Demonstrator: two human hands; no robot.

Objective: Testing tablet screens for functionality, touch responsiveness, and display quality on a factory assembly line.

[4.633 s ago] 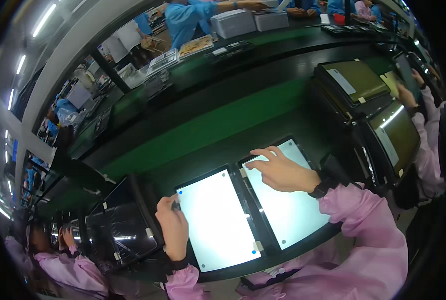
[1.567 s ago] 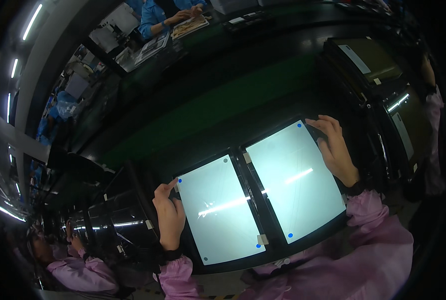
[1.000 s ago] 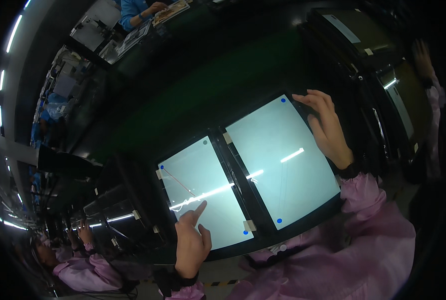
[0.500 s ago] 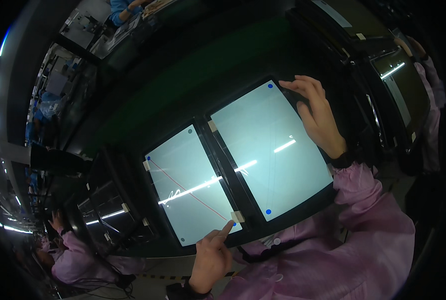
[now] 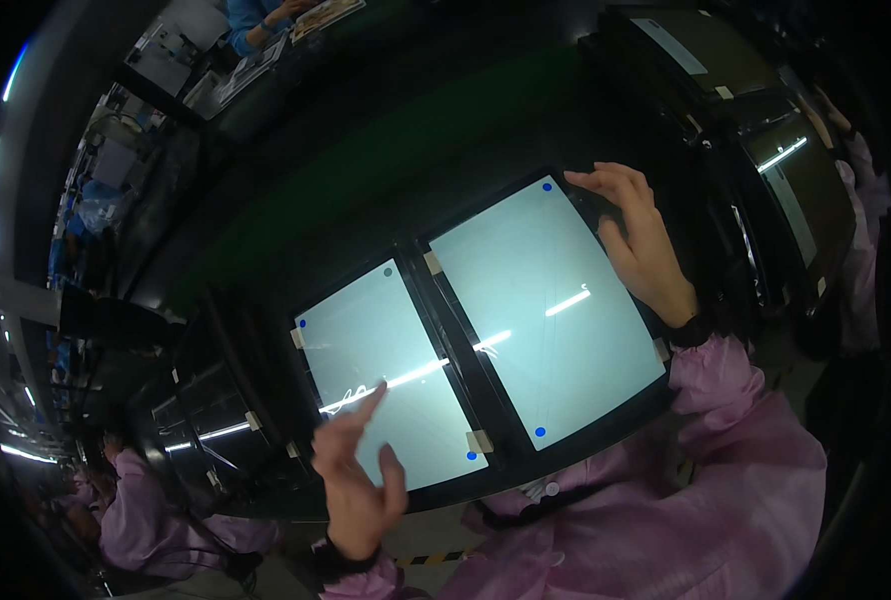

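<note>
Two lit touchscreens stand side by side in black frames: a left screen [image 5: 411, 330] and a right screen [image 5: 556, 300], both pale and glowing. My left hand [image 5: 358, 480] is over the lower left of the left screen, index finger stretched out and thumb apart, holding nothing; it is slightly blurred. Whether that fingertip touches the glass I cannot tell. At the right screen's upper right edge lies my right hand [image 5: 638, 235], its fingers loosely bent and apart, with nothing in it. Blue dots mark corners of both screens; a grey dot [image 5: 388, 272] shows on the left one.
Dark panels [image 5: 211, 430] stand to the left, and more panels [image 5: 791, 175] stand at the right. A pink-sleeved person [image 5: 151, 510] sits at the lower left. Another person in blue [image 5: 256, 25] works at the far top beside papers.
My left hand has lifted from the left screen's lower right corner and moved up and left over that screen. The red diagonal line there is gone. My right hand stays by the right screen's edge.
</note>
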